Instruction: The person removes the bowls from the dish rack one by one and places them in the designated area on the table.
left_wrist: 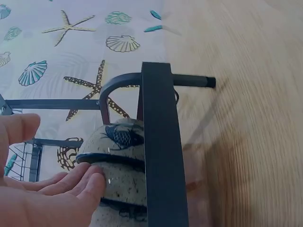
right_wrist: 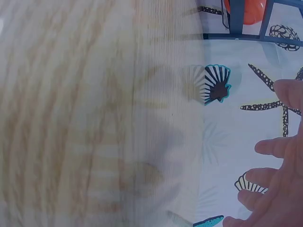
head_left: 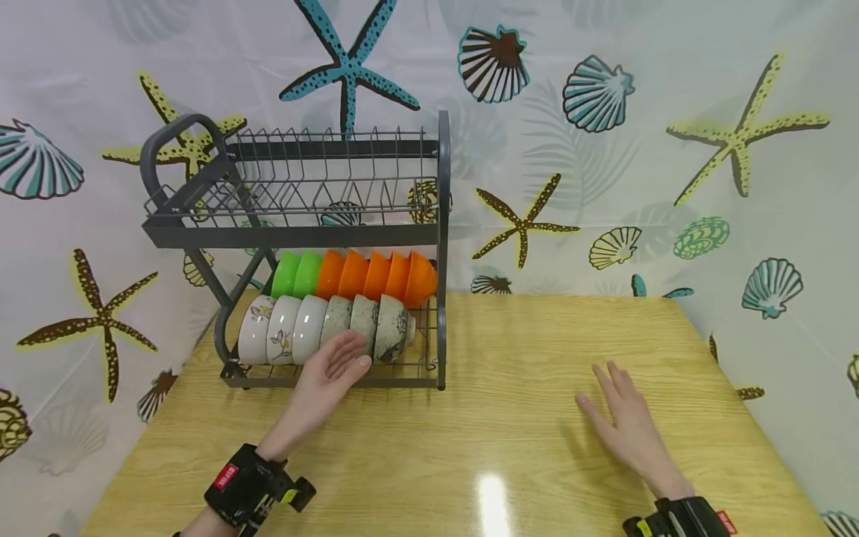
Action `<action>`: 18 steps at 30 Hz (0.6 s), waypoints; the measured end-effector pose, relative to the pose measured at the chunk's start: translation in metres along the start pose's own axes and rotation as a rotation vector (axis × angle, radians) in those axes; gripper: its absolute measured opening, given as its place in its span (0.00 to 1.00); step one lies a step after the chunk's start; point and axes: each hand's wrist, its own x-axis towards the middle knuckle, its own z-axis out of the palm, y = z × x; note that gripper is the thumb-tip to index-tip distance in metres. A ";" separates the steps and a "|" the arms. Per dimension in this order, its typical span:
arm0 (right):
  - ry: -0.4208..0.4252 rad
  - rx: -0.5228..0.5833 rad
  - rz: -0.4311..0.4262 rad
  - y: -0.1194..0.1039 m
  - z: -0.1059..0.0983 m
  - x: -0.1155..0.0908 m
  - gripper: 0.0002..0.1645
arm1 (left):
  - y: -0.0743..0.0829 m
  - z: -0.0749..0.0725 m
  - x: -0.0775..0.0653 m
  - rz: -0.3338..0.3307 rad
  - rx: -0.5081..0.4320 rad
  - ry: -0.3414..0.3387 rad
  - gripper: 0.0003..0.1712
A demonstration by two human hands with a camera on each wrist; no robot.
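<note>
Speckled bowls (head_left: 365,315) stood at eight o'clock on the lower shelf (head_left: 403,382) of the rack (head_left: 288,237); every visible bowl seemed racked, anything remaining unclear. The left hand (head_left: 330,369), fingers extended, thumb apart, was touching or just beside them. At four o'clock, the right hand (head_left: 627,429) hovered over the bench (head_left: 537,335), fingers spread. The wristband's (head_left: 253,477) red label (head_left: 226,476) was unreadable.

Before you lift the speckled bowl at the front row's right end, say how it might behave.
The speckled bowl looks ceramic, so it is probably stiff and could chip. It stands on edge in the rack, so its round rim may let it roll.
</note>
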 end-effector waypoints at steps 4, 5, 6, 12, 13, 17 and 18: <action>0.016 0.006 -0.023 -0.004 0.004 0.001 0.43 | 0.001 0.003 0.005 -0.065 -0.029 -0.055 0.37; 0.016 0.010 -0.026 -0.005 0.004 0.001 0.43 | 0.001 0.004 0.007 -0.077 -0.029 -0.060 0.37; 0.015 0.015 -0.028 -0.006 0.005 0.001 0.43 | 0.001 0.004 0.008 -0.088 -0.029 -0.065 0.38; 0.011 0.018 -0.024 -0.011 0.006 0.000 0.44 | 0.002 0.007 0.017 -0.116 -0.034 -0.082 0.38; 0.012 0.015 -0.024 -0.012 0.007 0.000 0.43 | 0.002 0.008 0.018 -0.117 -0.032 -0.082 0.38; 0.014 0.011 -0.032 -0.012 0.009 0.001 0.43 | 0.003 0.010 0.023 -0.117 -0.018 -0.076 0.37; 0.014 0.012 -0.035 -0.012 0.009 0.001 0.43 | 0.003 0.011 0.024 -0.121 -0.014 -0.073 0.37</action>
